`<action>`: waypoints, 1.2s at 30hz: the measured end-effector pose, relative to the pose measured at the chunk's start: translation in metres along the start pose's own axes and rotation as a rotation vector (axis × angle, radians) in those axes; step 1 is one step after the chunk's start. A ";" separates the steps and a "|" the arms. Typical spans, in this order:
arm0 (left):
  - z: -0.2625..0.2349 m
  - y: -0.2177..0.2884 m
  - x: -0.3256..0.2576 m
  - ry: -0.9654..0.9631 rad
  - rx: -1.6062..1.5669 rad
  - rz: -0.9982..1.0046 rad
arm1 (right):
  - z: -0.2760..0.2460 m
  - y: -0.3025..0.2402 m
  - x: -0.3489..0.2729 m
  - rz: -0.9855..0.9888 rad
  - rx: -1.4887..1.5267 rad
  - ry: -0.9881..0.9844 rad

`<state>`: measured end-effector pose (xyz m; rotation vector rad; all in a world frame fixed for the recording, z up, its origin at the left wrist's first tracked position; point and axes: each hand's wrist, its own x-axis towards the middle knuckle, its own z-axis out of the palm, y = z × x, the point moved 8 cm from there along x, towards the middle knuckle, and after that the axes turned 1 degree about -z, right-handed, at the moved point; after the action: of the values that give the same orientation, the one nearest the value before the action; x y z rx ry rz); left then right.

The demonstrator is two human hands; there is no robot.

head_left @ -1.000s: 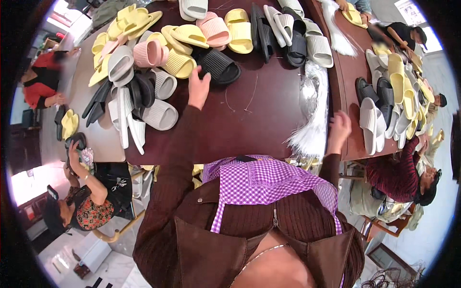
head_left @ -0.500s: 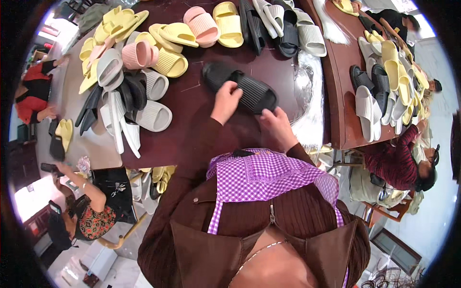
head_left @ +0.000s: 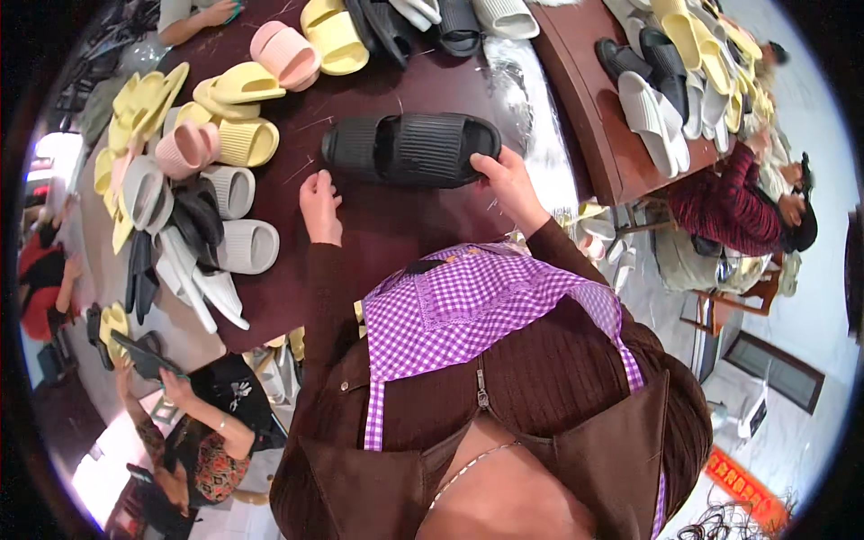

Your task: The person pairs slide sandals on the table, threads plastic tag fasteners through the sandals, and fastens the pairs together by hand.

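Observation:
A black ribbed slide slipper [head_left: 432, 148] lies sideways before me, low over the dark red table. Two ribbed bands show on it; whether it is one slipper or a nested pair, I cannot tell. My right hand [head_left: 510, 186] pinches its right end, thumb on top and fingers underneath. Just below the left end is my left hand [head_left: 321, 209], its fingers loosely curled and apart, with nothing visible in them. Whether it touches the slipper's edge is unclear.
Grey, pink and yellow slides, such as a grey slide [head_left: 248, 247], crowd the left and far side. Clear plastic bags [head_left: 531, 117] lie right of the slipper. Another table [head_left: 576, 99] with more slides stands at right. Co-workers sit on both sides; a person's hand [head_left: 216, 13] shows at far left.
The black slipper has turned from slanted to level across my view. My left hand has come off its middle and moved to its left end. My right hand now pinches the right end.

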<state>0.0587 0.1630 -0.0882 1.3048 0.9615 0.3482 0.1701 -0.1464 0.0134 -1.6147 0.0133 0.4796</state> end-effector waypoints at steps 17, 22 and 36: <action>0.001 0.009 -0.007 -0.066 -0.402 -0.089 | -0.003 -0.003 0.001 0.005 -0.044 -0.027; 0.005 0.033 -0.010 -0.026 -0.322 0.083 | -0.013 0.002 0.001 -0.031 -0.054 0.009; 0.009 0.034 -0.022 0.103 -0.282 0.131 | -0.028 -0.014 -0.028 -0.206 -0.025 0.163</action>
<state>0.0625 0.1515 -0.0484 1.1019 0.8790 0.6348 0.1572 -0.1788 0.0357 -1.6557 -0.0371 0.1897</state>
